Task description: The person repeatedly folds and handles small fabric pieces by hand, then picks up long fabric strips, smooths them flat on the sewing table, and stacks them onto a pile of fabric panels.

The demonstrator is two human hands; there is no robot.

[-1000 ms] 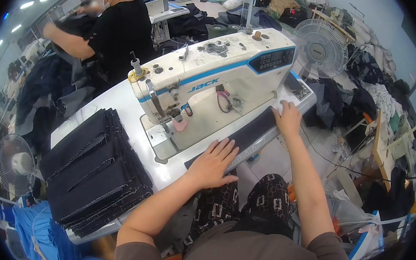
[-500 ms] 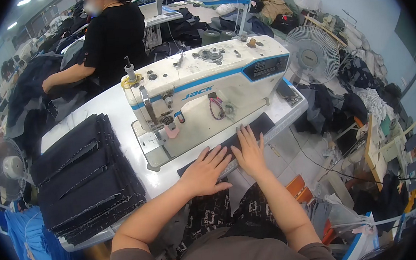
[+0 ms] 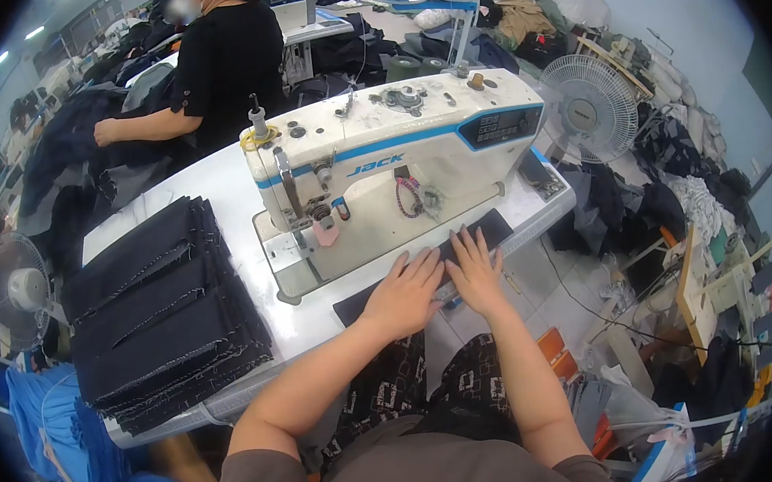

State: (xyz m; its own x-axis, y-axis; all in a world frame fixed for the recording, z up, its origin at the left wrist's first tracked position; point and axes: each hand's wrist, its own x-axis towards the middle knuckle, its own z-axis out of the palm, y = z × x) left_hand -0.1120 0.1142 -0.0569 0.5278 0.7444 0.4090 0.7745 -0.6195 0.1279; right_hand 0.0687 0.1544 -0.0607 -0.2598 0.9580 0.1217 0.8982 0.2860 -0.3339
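Observation:
A dark folded strip of fabric (image 3: 496,229) lies along the front edge of the white sewing table, in front of the sewing machine (image 3: 379,151). My left hand (image 3: 405,292) rests flat on the strip's middle, fingers stretched out. Close beside it, my right hand (image 3: 475,272) lies on the strip farther right, its fingers also extended. Neither hand grips anything. The strip's left end shows past my left hand, away from the machine's needle area. Part of the fabric is hidden under both hands.
A thick stack of dark cut fabric pieces (image 3: 151,305) sits on the table's left. Blue fabric bundles (image 3: 52,430) hang below it. Fans stand at left (image 3: 22,286) and right (image 3: 586,112). A co-worker in a black shirt (image 3: 232,72) handles dark fabric behind the machine.
My left hand has slid right along the strip, closer to my right hand. The camera view has shifted slightly. The co-worker's arm has moved a little.

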